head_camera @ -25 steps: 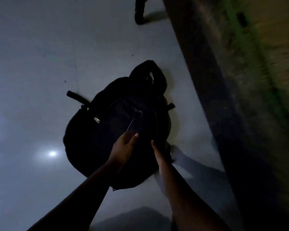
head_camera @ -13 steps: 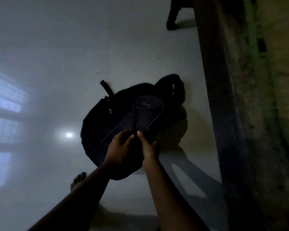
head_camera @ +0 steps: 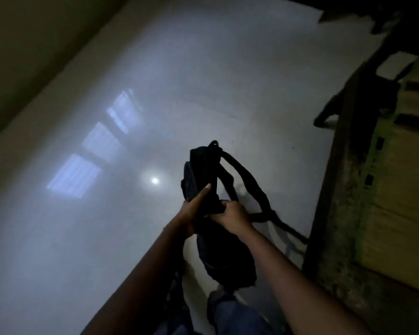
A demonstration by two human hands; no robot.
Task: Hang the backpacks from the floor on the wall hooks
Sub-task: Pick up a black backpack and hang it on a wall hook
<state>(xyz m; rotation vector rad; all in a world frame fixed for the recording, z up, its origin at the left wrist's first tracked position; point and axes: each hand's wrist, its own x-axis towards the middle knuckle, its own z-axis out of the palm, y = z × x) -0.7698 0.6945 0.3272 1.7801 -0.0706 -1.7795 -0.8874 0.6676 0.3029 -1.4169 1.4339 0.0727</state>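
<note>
A black backpack [head_camera: 218,247] hangs in the air in front of me, off the pale floor [head_camera: 106,238]. My left hand [head_camera: 191,211] presses flat against its left side with fingers stretched out. My right hand [head_camera: 230,213] is closed on the fabric at its middle. Its shoulder straps [head_camera: 249,187] loop out to the right and one end trails down toward the floor. The room is dim and no wall hooks are in view.
A dark skirting strip and a stained yellow-green wall [head_camera: 385,189] run down the right side. A second dark bag [head_camera: 334,110] lies on the floor against that wall further ahead. My jeans-clad legs [head_camera: 232,313] stand below the backpack. Window light reflects on the glossy floor at left.
The backpack lay flat on the floor with both hands reaching onto it; now it is lifted clear of the floor in both hands, and the view has tilted up.
</note>
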